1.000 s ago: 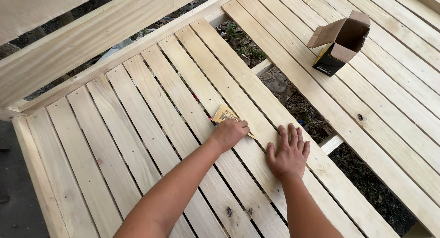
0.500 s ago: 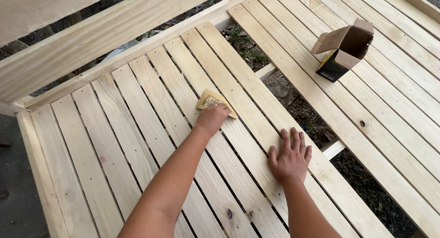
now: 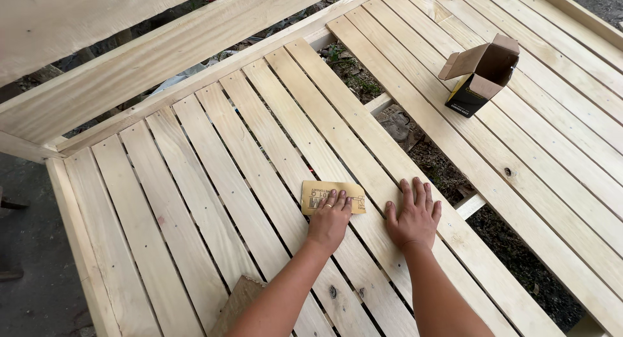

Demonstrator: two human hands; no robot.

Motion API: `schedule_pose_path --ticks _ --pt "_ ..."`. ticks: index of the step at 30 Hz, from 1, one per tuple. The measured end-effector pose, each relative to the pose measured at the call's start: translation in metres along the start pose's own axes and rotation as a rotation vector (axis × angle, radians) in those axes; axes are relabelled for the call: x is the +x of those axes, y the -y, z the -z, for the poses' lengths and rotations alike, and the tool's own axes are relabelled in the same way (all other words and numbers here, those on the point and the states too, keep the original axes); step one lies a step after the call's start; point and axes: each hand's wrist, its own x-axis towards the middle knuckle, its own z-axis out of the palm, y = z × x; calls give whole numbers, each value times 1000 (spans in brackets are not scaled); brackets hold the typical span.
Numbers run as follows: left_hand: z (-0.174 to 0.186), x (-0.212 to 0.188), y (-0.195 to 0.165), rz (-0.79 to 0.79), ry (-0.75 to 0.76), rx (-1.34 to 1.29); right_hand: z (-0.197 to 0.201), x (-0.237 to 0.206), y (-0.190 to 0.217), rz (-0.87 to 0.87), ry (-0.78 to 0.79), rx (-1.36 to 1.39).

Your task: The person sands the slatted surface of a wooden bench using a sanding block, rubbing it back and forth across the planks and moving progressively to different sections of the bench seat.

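Observation:
A tan sheet of sandpaper [image 3: 317,196] lies across pale wooden slats [image 3: 214,181] of a slatted frame. My left hand [image 3: 329,221] presses its fingers down on the sheet's near right part; a ring shows on one finger. My right hand [image 3: 413,218] lies flat with fingers spread on the neighbouring slat, just right of the sandpaper and not touching it. Both forearms come in from the bottom edge.
An open cardboard box [image 3: 481,74] with a dark side stands on a second slatted panel [image 3: 551,155] at the right. A gap [image 3: 415,142] between the panels shows dirt and weeds. A wide plank rail [image 3: 156,61] runs along the back. A brown scrap [image 3: 237,304] lies at the bottom.
My left hand slid the sandpaper away along the slat, then drew it back toward me. My right hand stayed flat in the same place.

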Motion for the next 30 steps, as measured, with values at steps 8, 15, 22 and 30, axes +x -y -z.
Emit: schedule_pose_path --ticks 8,15,22,30 --pt "5 -111 -9 -68 18 35 5 -1 -29 150 41 54" --pt "-14 -92 -51 -76 -130 -138 8 -56 -85 17 -63 19" --pt "-17 29 -29 165 -52 -165 5 -51 -80 4 -70 -19" --pt "-36 -21 -110 81 -104 -225 2 -46 -73 -56 -50 51"
